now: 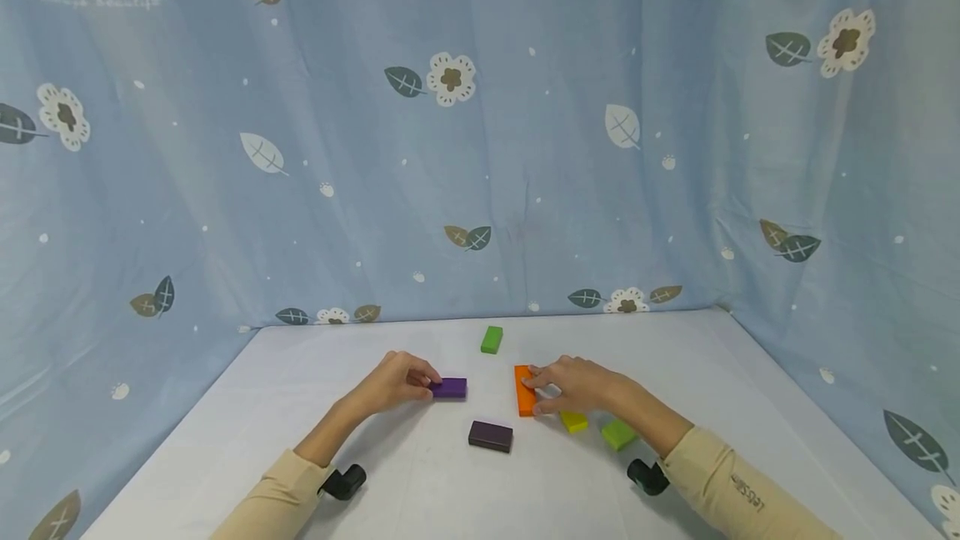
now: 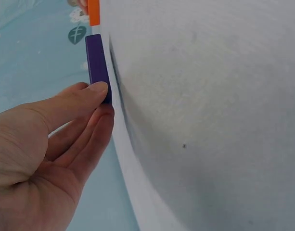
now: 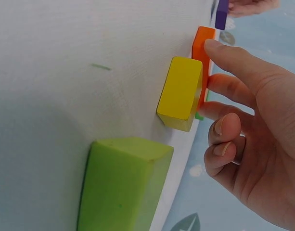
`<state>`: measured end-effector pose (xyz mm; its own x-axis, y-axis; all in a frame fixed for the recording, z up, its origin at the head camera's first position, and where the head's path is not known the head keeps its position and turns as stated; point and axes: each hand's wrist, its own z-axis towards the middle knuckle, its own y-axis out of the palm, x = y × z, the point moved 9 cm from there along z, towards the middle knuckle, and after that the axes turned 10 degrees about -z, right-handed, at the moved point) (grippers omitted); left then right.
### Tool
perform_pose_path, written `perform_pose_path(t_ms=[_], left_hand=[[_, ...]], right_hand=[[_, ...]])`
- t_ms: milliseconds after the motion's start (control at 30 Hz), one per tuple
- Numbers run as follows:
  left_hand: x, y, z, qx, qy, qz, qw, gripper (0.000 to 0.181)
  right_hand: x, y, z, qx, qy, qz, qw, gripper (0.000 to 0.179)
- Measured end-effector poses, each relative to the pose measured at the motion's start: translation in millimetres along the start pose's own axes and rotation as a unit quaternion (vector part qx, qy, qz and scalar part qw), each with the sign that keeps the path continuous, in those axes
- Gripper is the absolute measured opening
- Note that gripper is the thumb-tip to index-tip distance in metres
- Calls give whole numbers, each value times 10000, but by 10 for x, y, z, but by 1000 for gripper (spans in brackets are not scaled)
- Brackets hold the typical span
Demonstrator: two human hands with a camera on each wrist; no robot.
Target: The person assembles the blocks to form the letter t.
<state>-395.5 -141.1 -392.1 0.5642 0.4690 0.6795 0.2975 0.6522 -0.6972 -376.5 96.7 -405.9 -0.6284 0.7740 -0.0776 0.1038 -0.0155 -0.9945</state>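
At the left, my left hand pinches one end of a purple block between thumb and fingers; its other end points right, toward the orange block. My right hand has its thumb and two fingers on the orange block, which stands lengthwise away from me. In the right wrist view, the last two fingers of that hand are curled inward, off the block. Just beside the right hand lies a yellow block, partly covered by the hand in the head view. A light green block lies nearer the right wrist.
A dark brown block lies on the white table, nearer me, between the two arms. Toward the back is a smaller green block. A blue patterned curtain encloses the table at the back and sides.
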Motion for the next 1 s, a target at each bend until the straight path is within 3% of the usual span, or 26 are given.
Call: perform_pose_path(t_ms=[767,1000], left_hand=[[131,19,211,99,-44,37,9999,20],[183,45,264,122,100,21,9999,20]], right_hand=[[17,17,8,-75,184,4,9998,52],[28,22,10,-86,189,-51,9998,52]])
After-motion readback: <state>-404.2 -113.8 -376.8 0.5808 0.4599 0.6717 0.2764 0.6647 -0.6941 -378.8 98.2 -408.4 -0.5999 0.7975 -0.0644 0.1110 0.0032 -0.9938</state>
